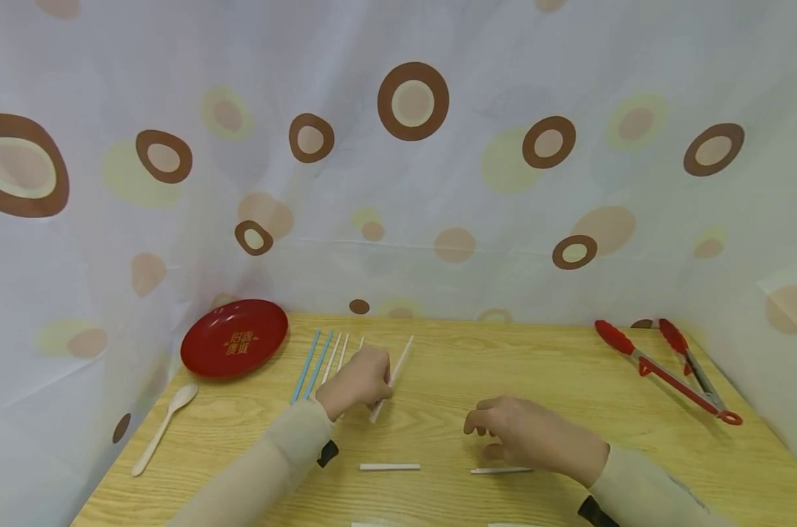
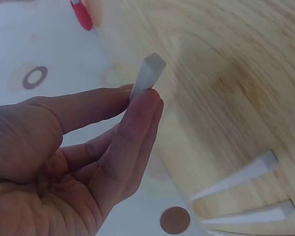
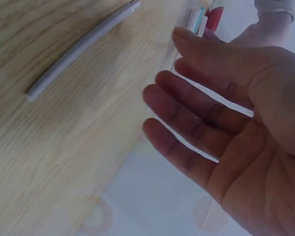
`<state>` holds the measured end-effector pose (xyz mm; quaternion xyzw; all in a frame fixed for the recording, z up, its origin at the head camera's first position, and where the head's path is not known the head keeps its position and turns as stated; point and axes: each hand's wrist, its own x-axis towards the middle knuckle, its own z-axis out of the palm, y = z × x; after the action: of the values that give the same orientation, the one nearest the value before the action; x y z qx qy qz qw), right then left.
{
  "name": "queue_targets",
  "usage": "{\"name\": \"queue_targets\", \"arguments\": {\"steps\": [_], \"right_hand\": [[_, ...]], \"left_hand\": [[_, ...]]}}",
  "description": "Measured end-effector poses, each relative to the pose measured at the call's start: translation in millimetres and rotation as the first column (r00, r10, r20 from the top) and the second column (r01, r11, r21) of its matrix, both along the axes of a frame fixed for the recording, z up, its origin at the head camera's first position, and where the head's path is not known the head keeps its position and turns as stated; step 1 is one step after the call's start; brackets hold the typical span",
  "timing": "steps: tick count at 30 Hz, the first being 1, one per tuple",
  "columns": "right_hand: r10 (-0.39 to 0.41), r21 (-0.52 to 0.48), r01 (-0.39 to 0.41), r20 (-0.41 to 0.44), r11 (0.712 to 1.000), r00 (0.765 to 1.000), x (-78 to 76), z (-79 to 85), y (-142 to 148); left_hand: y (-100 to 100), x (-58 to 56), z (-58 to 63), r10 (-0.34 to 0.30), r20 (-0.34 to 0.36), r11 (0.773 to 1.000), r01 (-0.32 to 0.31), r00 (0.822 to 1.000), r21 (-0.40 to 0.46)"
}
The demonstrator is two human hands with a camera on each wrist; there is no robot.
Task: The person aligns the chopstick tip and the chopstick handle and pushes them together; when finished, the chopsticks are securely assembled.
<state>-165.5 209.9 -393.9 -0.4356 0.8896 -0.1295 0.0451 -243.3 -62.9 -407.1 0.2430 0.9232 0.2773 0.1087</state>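
Observation:
My left hand (image 1: 361,379) pinches a white chopstick (image 1: 403,356) between thumb and fingertips, and in the left wrist view the blunt end of the held chopstick (image 2: 149,70) sticks out past the fingertips. Just left of this hand lie white chopsticks (image 1: 331,359) and two blue chopsticks (image 1: 306,366), side by side. My right hand (image 1: 533,437) hovers over the table with loosely bent fingers and nothing in them. Close below it lies a short white stick (image 1: 501,471), also seen as a white stick (image 3: 81,51) in the right wrist view.
Another short white stick (image 1: 390,467) lies at the front middle of the wooden table (image 1: 503,359). A red plate (image 1: 207,344) leans at the back left, with a pale spoon (image 1: 164,430) before it. Red-tipped tongs (image 1: 678,382) lie spread at the right. A patterned curtain (image 1: 398,190) encloses the back.

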Motion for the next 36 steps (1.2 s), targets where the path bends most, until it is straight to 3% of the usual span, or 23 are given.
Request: {"name": "queue_targets", "arguments": {"steps": [6,11,20,27,36], "right_hand": [[-0.023,0.066,0.018,0.078,0.998,0.997,6.5,-6.5,6.8],[-0.059,0.083,0.05,0.103,0.995,0.993,10.3,-11.7,11.6],[-0.102,0.11,0.087,0.131,0.99,0.986,11.5,-18.6,10.8],[-0.072,0.092,0.061,0.117,0.994,0.991,9.7,-22.7,10.2],[-0.053,0.095,0.045,0.082,0.994,0.995,10.3,-23.6,11.1]], "left_hand": [[-11.6,-11.5,-7.9,0.109,0.049,0.994,-0.108,0.993,-0.016],[-19.3,-17.5,-14.5,0.154,0.048,0.988,-0.153,0.987,-0.026],[-20.1,-19.8,-18.3,0.184,0.058,0.983,-0.184,0.981,-0.011],[-19.3,-20.3,-17.8,0.218,0.051,0.975,-0.216,0.975,-0.047],[-19.0,-21.4,-16.8,0.216,0.045,0.974,-0.211,0.975,-0.087]]}}
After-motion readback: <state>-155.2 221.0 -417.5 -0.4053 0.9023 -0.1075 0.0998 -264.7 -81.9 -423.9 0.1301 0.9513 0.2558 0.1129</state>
